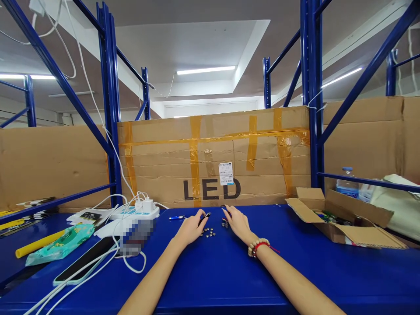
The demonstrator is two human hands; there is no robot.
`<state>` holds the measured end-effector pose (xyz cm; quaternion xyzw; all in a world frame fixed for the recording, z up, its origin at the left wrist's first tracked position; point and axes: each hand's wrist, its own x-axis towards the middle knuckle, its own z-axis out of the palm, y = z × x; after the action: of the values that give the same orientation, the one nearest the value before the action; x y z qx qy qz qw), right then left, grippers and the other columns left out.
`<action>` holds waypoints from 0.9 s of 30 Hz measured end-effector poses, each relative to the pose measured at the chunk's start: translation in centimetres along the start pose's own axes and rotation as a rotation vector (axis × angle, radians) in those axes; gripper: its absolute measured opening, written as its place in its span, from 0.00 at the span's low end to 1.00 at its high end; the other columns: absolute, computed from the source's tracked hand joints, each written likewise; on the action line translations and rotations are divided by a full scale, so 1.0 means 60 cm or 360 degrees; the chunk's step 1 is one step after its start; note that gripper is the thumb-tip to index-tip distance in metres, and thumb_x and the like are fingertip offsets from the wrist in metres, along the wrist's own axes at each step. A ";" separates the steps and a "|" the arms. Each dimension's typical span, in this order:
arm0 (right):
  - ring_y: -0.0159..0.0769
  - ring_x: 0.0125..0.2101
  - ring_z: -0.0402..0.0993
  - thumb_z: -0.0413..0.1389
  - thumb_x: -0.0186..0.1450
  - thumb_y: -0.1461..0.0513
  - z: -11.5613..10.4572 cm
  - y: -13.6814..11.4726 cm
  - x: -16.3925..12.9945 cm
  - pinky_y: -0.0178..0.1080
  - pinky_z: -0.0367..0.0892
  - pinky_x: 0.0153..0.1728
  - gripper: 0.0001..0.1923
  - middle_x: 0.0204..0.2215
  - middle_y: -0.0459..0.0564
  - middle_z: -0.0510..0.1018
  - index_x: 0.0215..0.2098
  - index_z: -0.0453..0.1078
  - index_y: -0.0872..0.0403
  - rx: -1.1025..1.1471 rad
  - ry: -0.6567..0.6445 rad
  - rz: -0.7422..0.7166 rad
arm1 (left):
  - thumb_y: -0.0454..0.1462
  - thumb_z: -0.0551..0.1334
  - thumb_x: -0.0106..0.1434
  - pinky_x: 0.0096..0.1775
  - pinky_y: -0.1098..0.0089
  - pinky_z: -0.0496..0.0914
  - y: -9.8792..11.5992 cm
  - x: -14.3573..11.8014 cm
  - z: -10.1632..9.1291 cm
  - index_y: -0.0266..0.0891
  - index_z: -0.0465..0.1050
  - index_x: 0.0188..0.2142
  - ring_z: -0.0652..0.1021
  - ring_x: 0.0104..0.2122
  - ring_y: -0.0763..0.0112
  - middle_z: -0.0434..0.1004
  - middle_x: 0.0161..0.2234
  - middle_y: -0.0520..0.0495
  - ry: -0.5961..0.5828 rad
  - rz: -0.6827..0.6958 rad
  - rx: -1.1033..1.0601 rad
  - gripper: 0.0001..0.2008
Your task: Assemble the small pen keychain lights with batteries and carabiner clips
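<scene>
Both my arms reach forward over a blue table (pixel 216 275). My left hand (pixel 191 228) holds a small dark pen-like part (pixel 206 215) at its fingertips. Just right of that hand lie several small round metal button cells (pixel 208 232) in a loose cluster. My right hand (pixel 236 222), with a bead bracelet on the wrist, rests on the table with its fingers at a small dark piece (pixel 225 223); what it grips is too small to make out. A small blue keychain light (pixel 176 217) lies left of my left hand.
A white power strip (pixel 135 212) with chargers and trailing cables sits left, beside a phone (pixel 85 260), a green wipes pack (pixel 59 246) and a yellow tube (pixel 36 246). An open cardboard box (pixel 341 221) stands right. A cardboard wall marked LED (pixel 213 166) closes the back.
</scene>
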<state>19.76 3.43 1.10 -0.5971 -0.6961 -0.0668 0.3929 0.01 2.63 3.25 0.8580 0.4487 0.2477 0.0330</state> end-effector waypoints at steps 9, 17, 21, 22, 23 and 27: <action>0.40 0.35 0.73 0.50 0.64 0.63 0.005 0.040 0.005 0.35 0.61 0.30 0.11 0.31 0.54 0.77 0.28 0.75 0.53 -0.0121 -0.0161 0.0314 | 0.42 0.45 0.68 0.33 0.70 0.65 -0.002 -0.001 0.000 0.43 0.57 0.42 0.78 0.33 0.62 0.78 0.31 0.48 -0.0011 0.0003 0.0022 0.09; 0.41 0.36 0.73 0.47 0.64 0.55 0.014 0.013 0.007 0.37 0.64 0.34 0.19 0.34 0.54 0.78 0.33 0.77 0.56 0.0479 -0.0083 0.0280 | 0.42 0.46 0.68 0.33 0.72 0.65 0.006 -0.003 0.001 0.43 0.57 0.42 0.78 0.33 0.63 0.76 0.30 0.50 -0.0020 -0.0030 0.0085 0.08; 0.36 0.29 0.73 0.45 0.62 0.47 0.028 -0.024 0.000 0.34 0.66 0.28 0.26 0.29 0.51 0.79 0.34 0.77 0.57 0.0935 -0.0169 0.0175 | 0.41 0.47 0.68 0.33 0.72 0.65 0.008 -0.005 0.002 0.42 0.58 0.42 0.78 0.34 0.63 0.77 0.32 0.49 -0.0041 0.0022 0.0134 0.08; 0.36 0.28 0.73 0.47 0.61 0.46 0.031 -0.032 -0.002 0.34 0.66 0.28 0.26 0.29 0.51 0.79 0.34 0.77 0.57 0.1019 -0.0181 0.0152 | 0.41 0.46 0.68 0.33 0.72 0.65 0.007 -0.005 0.003 0.42 0.59 0.42 0.78 0.35 0.63 0.77 0.33 0.48 -0.0053 0.0029 0.0160 0.08; 0.36 0.27 0.72 0.49 0.59 0.45 0.033 -0.039 -0.004 0.35 0.66 0.28 0.26 0.28 0.51 0.79 0.34 0.77 0.57 0.1090 -0.0189 0.0134 | 0.41 0.46 0.68 0.33 0.71 0.65 0.006 -0.004 0.004 0.42 0.59 0.43 0.78 0.36 0.62 0.77 0.34 0.47 -0.0064 0.0033 0.0190 0.08; 0.37 0.28 0.73 0.53 0.55 0.45 0.034 -0.048 -0.009 0.36 0.67 0.29 0.25 0.29 0.52 0.80 0.33 0.77 0.57 0.1274 -0.0183 0.0098 | 0.40 0.45 0.68 0.34 0.69 0.66 0.000 0.001 0.011 0.41 0.60 0.45 0.78 0.37 0.58 0.77 0.35 0.44 -0.0095 0.0039 0.0263 0.10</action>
<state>16.26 3.37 0.43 -0.4203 -0.6699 0.2548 0.5565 0.33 2.77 2.72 0.8702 0.4559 0.1847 -0.0275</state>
